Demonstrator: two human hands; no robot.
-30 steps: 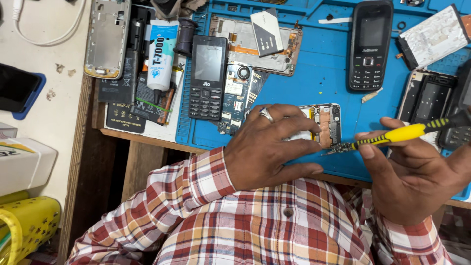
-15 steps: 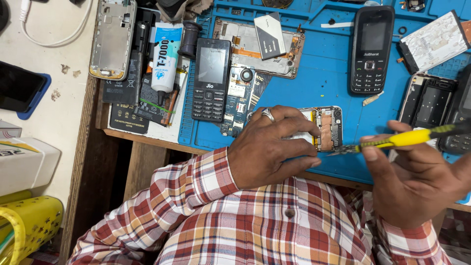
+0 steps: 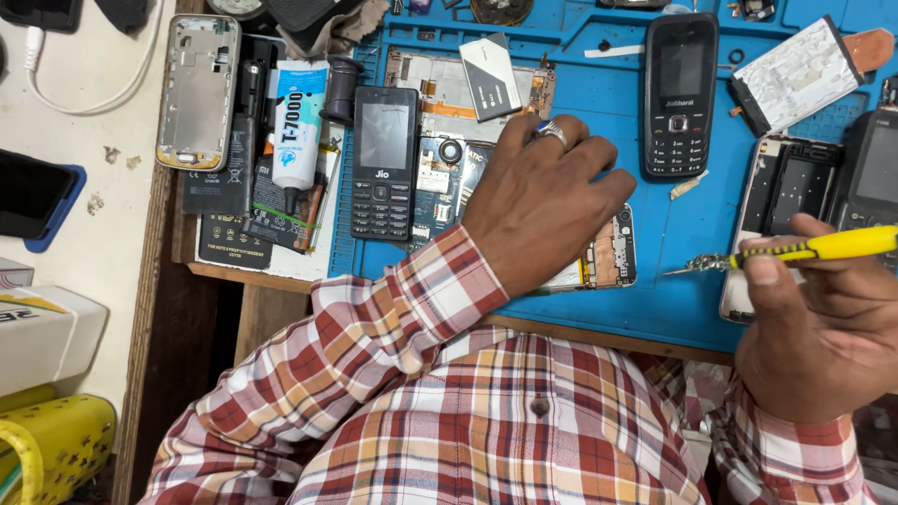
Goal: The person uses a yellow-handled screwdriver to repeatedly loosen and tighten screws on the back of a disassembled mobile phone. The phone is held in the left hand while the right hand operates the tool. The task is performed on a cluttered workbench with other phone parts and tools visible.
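fingers of the right hand (image 3: 823,327) pinch a yellow screwdriver (image 3: 804,250), its tip pointing toward the opened phone (image 3: 613,257) on the blue mat (image 3: 692,299), just apart from it. left hand (image 3: 543,201) lies flat, fingers spread, over that phone; a black keypad phone (image 3: 383,161) sits beyond its wrist.

Screwdriver (image 3: 823,248) tip lifted off opened phone (image 3: 608,262); left hand (image 3: 543,201) spread flatter.
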